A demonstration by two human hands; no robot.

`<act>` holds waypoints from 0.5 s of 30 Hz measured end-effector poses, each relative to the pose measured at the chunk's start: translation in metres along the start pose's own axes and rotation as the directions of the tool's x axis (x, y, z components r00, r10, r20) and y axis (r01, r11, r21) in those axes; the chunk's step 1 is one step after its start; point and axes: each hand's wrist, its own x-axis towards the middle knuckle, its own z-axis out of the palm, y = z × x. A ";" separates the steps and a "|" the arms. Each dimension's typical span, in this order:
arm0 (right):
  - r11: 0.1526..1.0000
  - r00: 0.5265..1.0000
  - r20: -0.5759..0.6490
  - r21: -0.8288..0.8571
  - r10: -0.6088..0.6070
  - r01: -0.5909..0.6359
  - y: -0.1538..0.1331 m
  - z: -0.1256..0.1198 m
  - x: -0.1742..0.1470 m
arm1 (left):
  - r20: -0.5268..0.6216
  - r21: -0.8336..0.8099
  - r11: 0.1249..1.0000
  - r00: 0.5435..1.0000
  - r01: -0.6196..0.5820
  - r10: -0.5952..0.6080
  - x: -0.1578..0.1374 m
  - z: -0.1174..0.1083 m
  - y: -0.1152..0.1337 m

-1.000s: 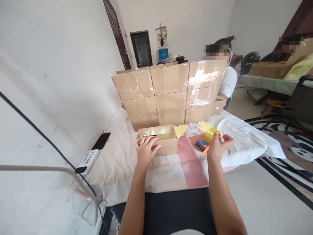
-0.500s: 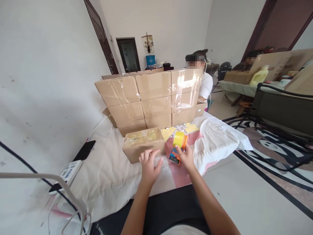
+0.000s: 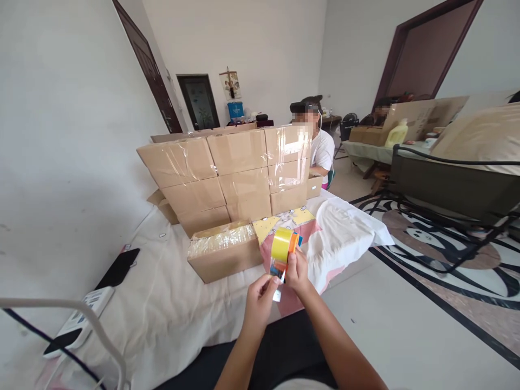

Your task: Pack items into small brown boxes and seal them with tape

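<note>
Cloth-covered table (image 3: pixel 170 303): 1 tape dispenser (image 3: pixel 284 250), 2 hands.

A tape dispenser (image 3: pixel 284 250) with a yellow roll and orange frame was held upright, its clear tape end (image 3: pixel 275 279) pulled downward.

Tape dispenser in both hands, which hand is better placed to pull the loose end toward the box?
Probably the left hand: its fingers pinch the free tape end below the tape dispenser, and it is nearer the small box. The right hand is wrapped around the handle.
</note>
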 end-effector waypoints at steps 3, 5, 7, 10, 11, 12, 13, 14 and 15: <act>0.958 0.950 -0.124 0.065 0.285 -0.279 -0.002 -0.002 0.015 | 0.034 0.004 0.999 0.999 0.031 -0.032 -0.006 0.009 -0.011; 0.901 0.893 -0.147 0.161 0.425 -0.402 -0.006 -0.003 0.023 | 0.047 0.017 0.999 0.998 0.045 -0.045 -0.008 0.011 -0.023; 0.857 0.862 -0.129 0.249 0.490 -0.451 -0.010 -0.007 0.027 | 0.062 0.043 0.998 0.997 0.045 -0.048 -0.007 0.011 -0.036; 0.827 0.850 -0.097 0.311 0.517 -0.468 -0.017 -0.014 0.023 | 0.086 0.108 0.994 0.996 0.016 -0.026 -0.004 0.008 -0.053; 0.821 0.849 -0.083 0.322 0.521 -0.472 -0.020 -0.016 0.021 | 0.093 0.126 0.992 0.996 0.000 -0.012 -0.003 0.008 -0.057; 0.808 0.843 -0.068 0.338 0.533 -0.483 -0.023 -0.018 0.019 | 0.101 0.139 0.990 0.995 -0.017 0.003 -0.003 0.008 -0.060; 0.782 0.828 -0.056 0.371 0.558 -0.501 -0.027 -0.021 0.017 | 0.111 0.145 0.989 0.994 -0.040 0.023 -0.003 0.008 -0.062; 0.743 0.804 -0.048 0.419 0.592 -0.522 -0.032 -0.022 0.015 | 0.118 0.148 0.987 0.992 -0.070 0.052 -0.004 0.009 -0.062; 0.694 0.773 -0.046 0.475 0.633 -0.541 -0.037 -0.024 0.014 | 0.114 0.156 0.982 0.989 -0.109 0.092 -0.006 0.010 -0.060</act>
